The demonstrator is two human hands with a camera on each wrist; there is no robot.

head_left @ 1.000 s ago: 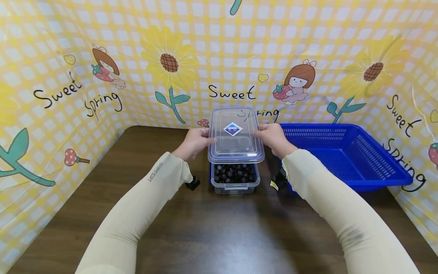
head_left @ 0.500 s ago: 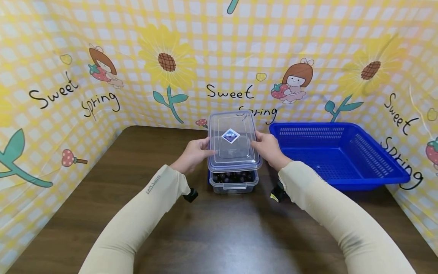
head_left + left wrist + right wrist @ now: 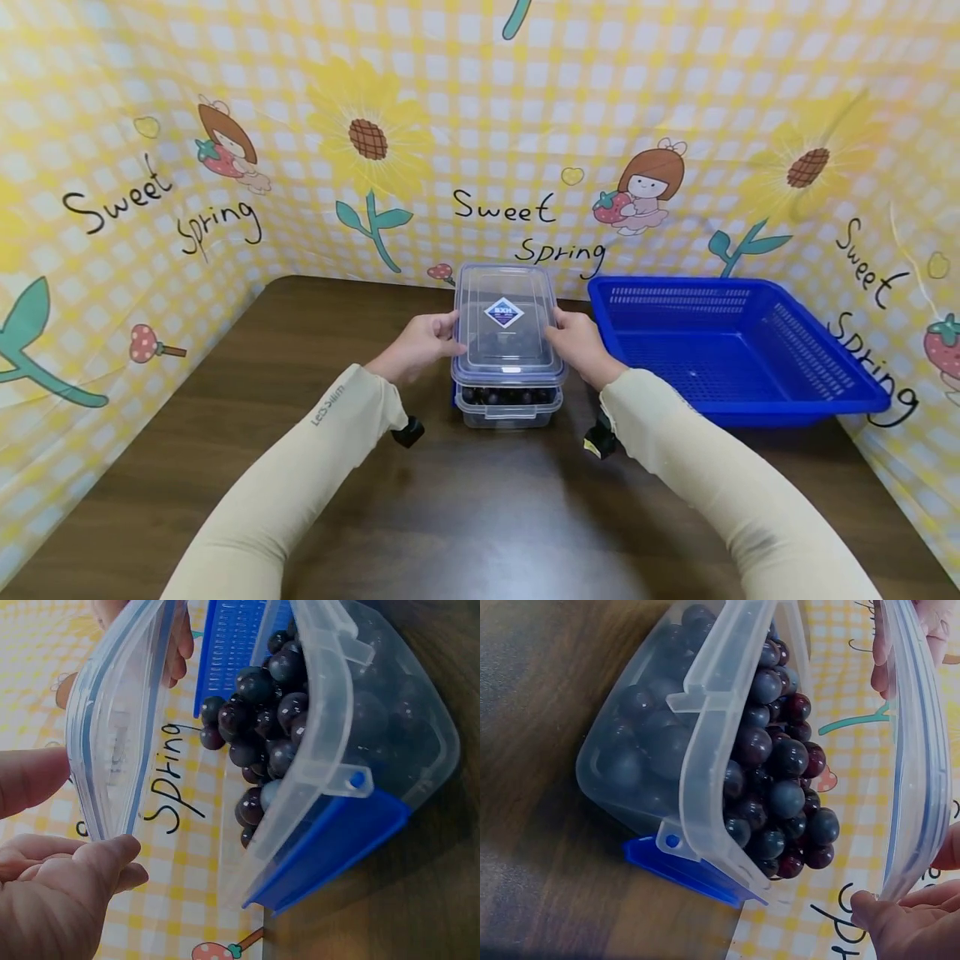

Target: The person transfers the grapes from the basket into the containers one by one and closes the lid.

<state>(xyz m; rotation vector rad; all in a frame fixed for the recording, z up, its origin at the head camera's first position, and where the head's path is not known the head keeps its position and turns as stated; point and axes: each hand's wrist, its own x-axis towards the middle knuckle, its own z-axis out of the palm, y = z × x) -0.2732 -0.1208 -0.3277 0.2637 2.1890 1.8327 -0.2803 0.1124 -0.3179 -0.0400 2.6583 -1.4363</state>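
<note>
A clear plastic lid (image 3: 504,342) with a blue seal and a diamond sticker is pinched at its left edge by my left hand (image 3: 422,342) and at its right edge by my right hand (image 3: 583,340). Below it stands a clear container (image 3: 510,414) heaped with dark grapes (image 3: 259,712). Both wrist views show a gap between lid and grapes, which rise above the container's rim (image 3: 705,735). Blue side flaps (image 3: 334,851) hang folded down from the container's sides; one blue flap (image 3: 694,874) also shows in the right wrist view.
A blue perforated basket (image 3: 847,358) stands to the right, close beside my right hand. Behind the brown wooden table (image 3: 450,517) hangs a yellow checked cloth (image 3: 480,108) with printed flowers.
Both hands have brought the lid down and a little toward me, over the container. Fewer grapes show in front of its edge. The container and basket have stayed in place.
</note>
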